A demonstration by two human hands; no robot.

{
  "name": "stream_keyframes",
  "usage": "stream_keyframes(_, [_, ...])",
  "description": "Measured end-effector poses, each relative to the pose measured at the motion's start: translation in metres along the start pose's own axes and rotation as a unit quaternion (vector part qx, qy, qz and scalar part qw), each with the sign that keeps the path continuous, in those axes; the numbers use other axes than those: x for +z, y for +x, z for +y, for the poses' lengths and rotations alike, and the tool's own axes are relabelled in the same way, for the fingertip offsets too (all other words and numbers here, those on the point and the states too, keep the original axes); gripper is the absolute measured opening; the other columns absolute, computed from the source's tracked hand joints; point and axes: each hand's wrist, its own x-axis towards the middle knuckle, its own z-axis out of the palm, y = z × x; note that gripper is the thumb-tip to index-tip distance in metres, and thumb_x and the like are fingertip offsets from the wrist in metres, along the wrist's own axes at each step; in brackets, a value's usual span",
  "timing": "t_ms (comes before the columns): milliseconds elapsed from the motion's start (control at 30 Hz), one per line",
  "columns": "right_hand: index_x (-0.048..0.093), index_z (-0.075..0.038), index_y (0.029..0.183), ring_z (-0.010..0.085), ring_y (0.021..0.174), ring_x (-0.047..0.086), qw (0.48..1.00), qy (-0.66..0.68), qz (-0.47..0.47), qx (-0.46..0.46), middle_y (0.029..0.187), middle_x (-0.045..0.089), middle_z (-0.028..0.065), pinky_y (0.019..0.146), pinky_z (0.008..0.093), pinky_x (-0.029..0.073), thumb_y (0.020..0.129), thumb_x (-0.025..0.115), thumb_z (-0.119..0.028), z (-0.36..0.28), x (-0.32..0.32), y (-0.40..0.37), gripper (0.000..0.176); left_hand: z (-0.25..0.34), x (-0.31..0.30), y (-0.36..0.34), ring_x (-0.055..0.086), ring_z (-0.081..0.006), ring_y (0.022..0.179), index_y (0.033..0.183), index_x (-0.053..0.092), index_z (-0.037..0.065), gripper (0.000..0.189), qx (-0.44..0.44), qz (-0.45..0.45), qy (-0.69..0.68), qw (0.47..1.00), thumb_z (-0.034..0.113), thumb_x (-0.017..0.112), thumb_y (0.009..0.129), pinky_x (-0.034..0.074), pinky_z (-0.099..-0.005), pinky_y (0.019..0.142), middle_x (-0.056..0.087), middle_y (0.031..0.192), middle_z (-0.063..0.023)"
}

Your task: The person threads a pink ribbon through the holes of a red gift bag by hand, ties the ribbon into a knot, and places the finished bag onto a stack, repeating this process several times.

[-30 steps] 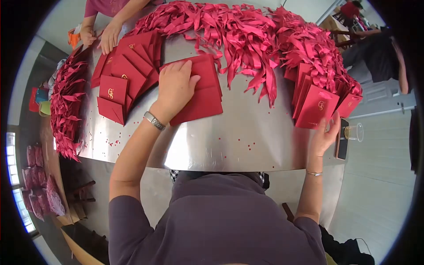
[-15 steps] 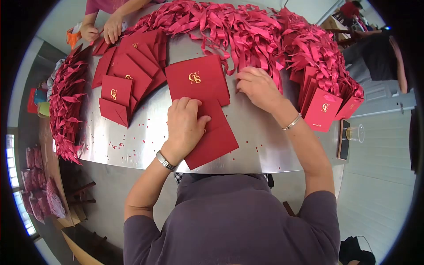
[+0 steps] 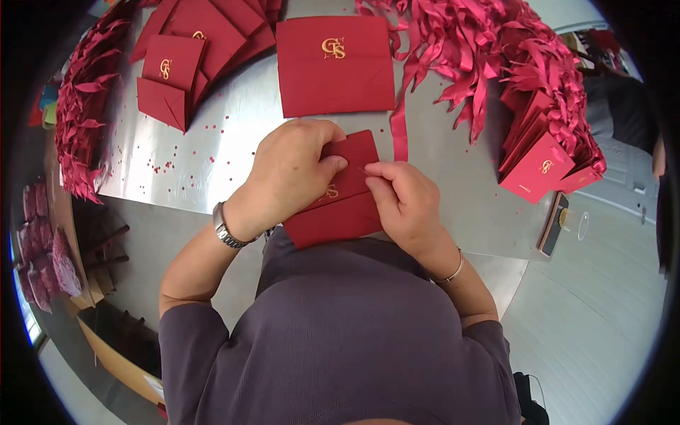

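A red paper bag with a gold monogram lies at the table's front edge, against my body. My left hand grips its upper part, thumb bent over the front and fingers partly hidden behind. At the bag's right side, my right hand pinches a red ribbon, whose thin tip pokes out between thumb and forefinger close to the bag's face. The ribbon trails up and away from that hand. Just beyond both hands, another folded red bag with the same monogram lies flat.
More red bags are piled at the back left. A heap of loose ribbons covers the back right, beside ribboned bags. Ribboned bags line the left edge. Small red dots are scattered over the metal table. A phone rests at right.
My right hand has come from the ribbon heap down to the bag, bringing a ribbon end. My left hand has drawn the bag nearer to my body. The view has tilted down.
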Motion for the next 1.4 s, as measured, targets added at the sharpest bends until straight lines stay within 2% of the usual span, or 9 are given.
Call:
stream_keyframes(133, [0.064,-0.003,0.089,0.0288,0.07,0.064,1.0,0.0,0.018,0.014,0.079,0.066,0.0118,0.061,0.0364,0.051,0.081,0.068,-0.003,-0.005,0.008,0.006,0.009,0.003,-0.008,-0.005,0.065,-0.0343,0.081,0.097,0.067,0.0,0.023,-0.07,-0.049,-0.082,0.993,0.009,0.068,0.076,0.051,-0.0399,0.074,0.068,0.085,-0.0177])
stream_keyframes(200, [0.065,-0.001,0.092,0.0213,0.066,0.063,0.999,-0.004,0.014,0.028,0.08,0.066,0.0108,0.06,0.0303,0.049,0.083,0.069,-0.002,-0.008,0.009,0.009,0.01,-0.002,-0.009,-0.005,0.063,-0.014,0.079,0.1,0.065,-0.004,0.021,-0.117,-0.087,-0.163,0.976,-0.002,0.067,0.08,0.05,-0.0273,0.074,0.069,0.087,-0.0086])
stream_keyframes(300, [0.063,-0.004,0.086,0.0276,0.066,0.064,0.998,-0.005,0.019,0.056,0.077,0.066,0.0111,0.059,0.035,0.05,0.081,0.068,-0.004,-0.01,0.015,0.012,0.008,-0.006,-0.01,-0.003,0.06,-0.0098,0.078,0.098,0.065,-0.005,0.018,-0.156,-0.121,-0.219,0.956,-0.003,0.067,0.081,0.05,-0.0254,0.072,0.067,0.085,-0.0048])
stream_keyframes(700, [0.058,-0.004,0.086,0.0286,0.065,0.061,0.998,-0.04,-0.014,0.055,0.074,0.062,0.0108,0.057,0.0372,0.049,0.079,0.067,-0.003,-0.008,0.024,0.017,0.011,-0.018,-0.006,-0.005,0.06,-0.0087,0.079,0.102,0.065,-0.004,0.019,-0.171,-0.117,-0.267,0.941,-0.002,0.064,0.083,0.05,-0.0242,0.074,0.068,0.086,-0.0047])
stream_keyframes(900, [0.061,-0.002,0.081,0.0169,0.058,0.058,0.997,-0.066,-0.006,0.045,0.07,0.062,0.0081,0.057,0.0303,0.047,0.077,0.068,0.0,-0.008,0.026,0.024,0.008,-0.024,0.001,-0.008,0.067,-0.0199,0.079,0.099,0.067,-0.004,0.021,-0.153,-0.082,-0.312,0.934,0.004,0.066,0.08,0.052,-0.0299,0.073,0.07,0.086,-0.0145])
stream_keyframes(1033, [0.056,-0.004,0.078,0.0277,0.063,0.06,0.995,-0.085,-0.037,0.031,0.072,0.06,0.0111,0.056,0.0377,0.049,0.075,0.066,-0.002,-0.01,0.025,0.029,0.011,-0.023,0.005,-0.011,0.068,-0.0265,0.08,0.099,0.067,-0.003,0.022,-0.124,-0.054,-0.258,0.957,0.007,0.065,0.08,0.052,-0.0339,0.074,0.07,0.087,-0.0174])
stream_keyframes(1233, [0.045,-0.007,0.07,0.0271,0.06,0.056,0.941,-0.274,-0.114,-0.166,0.067,0.053,0.0105,0.053,0.0387,0.049,0.074,0.063,-0.004,-0.015,0.021,0.037,0.018,-0.018,0.008,-0.014,0.066,-0.0351,0.082,0.096,0.067,-0.002,0.022,-0.097,-0.017,-0.163,0.982,0.01,0.06,0.079,0.052,-0.0407,0.075,0.068,0.087,-0.0203])
stream_keyframes(1333, [0.052,-0.004,0.073,0.0257,0.061,0.059,0.966,-0.203,-0.121,-0.105,0.069,0.057,0.011,0.055,0.0368,0.05,0.076,0.064,-0.004,-0.015,0.015,0.042,0.012,-0.021,0.007,-0.016,0.066,-0.0336,0.08,0.096,0.067,-0.002,0.021,-0.098,-0.018,-0.211,0.972,0.009,0.063,0.079,0.052,-0.0388,0.073,0.068,0.086,-0.0199])
stream_keyframes(1400, [0.059,-0.002,0.079,0.0229,0.061,0.062,0.966,0.001,-0.156,0.207,0.071,0.062,0.0117,0.057,0.0334,0.05,0.079,0.064,-0.005,-0.024,0.008,0.051,0.006,-0.021,0.005,-0.016,0.067,-0.0301,0.078,0.095,0.067,-0.003,0.02,-0.123,-0.032,-0.243,0.962,0.008,0.065,0.079,0.052,-0.0363,0.072,0.068,0.084,-0.0186])
